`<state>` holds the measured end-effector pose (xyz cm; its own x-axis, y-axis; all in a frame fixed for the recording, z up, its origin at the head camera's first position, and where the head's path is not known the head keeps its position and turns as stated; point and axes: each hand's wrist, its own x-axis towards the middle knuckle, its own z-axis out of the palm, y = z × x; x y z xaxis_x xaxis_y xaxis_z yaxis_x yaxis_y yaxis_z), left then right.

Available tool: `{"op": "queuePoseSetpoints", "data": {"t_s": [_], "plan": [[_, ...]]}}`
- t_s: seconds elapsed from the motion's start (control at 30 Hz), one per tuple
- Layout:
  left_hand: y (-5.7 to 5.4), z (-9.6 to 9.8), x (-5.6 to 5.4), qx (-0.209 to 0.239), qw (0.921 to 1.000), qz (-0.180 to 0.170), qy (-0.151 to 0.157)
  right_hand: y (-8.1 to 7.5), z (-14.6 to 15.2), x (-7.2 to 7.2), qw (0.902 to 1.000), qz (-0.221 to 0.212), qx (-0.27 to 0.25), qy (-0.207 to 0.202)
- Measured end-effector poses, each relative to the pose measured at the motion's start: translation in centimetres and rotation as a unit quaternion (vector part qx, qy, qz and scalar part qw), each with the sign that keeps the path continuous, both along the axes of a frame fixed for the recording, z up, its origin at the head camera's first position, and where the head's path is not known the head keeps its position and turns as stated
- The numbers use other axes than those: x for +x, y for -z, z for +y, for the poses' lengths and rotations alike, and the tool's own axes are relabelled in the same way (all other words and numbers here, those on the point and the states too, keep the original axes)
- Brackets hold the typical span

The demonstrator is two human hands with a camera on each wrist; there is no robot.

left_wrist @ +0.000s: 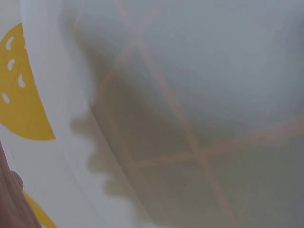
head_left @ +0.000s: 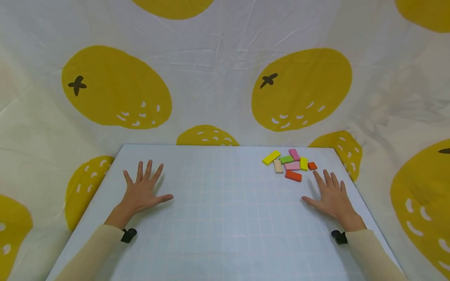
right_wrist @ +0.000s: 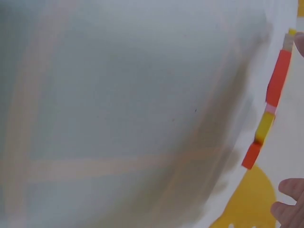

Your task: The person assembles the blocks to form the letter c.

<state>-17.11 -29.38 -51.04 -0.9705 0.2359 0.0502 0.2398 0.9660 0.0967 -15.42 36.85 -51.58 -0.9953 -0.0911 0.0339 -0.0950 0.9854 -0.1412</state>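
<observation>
Both hands are held with fingers spread and nothing in them. My left hand [head_left: 142, 193] hovers over the left part of the table, casting a shadow. On the right side, my right hand [head_left: 332, 197] is just below a loose group of coloured wooden blocks. That group has a red block [head_left: 293, 176], an orange-red block [head_left: 312, 166], yellow blocks [head_left: 271, 157], pink blocks [head_left: 292, 166], a green block [head_left: 286, 159] and a plain wood block [head_left: 278, 166]. In the right wrist view, a red block [right_wrist: 279, 78] and its neighbours show near the fingertips.
The table [head_left: 225, 218] has a pale surface with a faint grid. A white cloth [head_left: 211, 89] printed with yellow fruit hangs behind and at both sides. Black wrist cameras [head_left: 129, 235] sit at the cuffs of the beige sleeves [head_left: 93, 253].
</observation>
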Motion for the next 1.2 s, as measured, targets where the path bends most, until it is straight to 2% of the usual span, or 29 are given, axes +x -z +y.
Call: {"op": "queuePoseSetpoints", "data": {"t_s": [0.5,0.67,0.9,1.2], "plan": [[0.8,5.3,-1.5,0.026,0.9988,-0.005,0.041,0.6,-3.3,-1.6,0.9984,0.014,-0.053,-0.016],[0.9,7.7,-2.4,0.028,0.9983,-0.007,0.05,0.8,-4.3,-2.5,0.9964,0.023,-0.081,-0.007],[1.4,11.8,-3.7,0.052,0.9953,-0.018,0.08,1.3,-5.7,-3.5,0.9926,0.015,-0.12,0.013],[1.9,15.5,-5.3,0.08,0.9927,-0.036,0.083,1.1,-7.3,-4.7,0.9902,0.024,-0.137,0.013]]}}
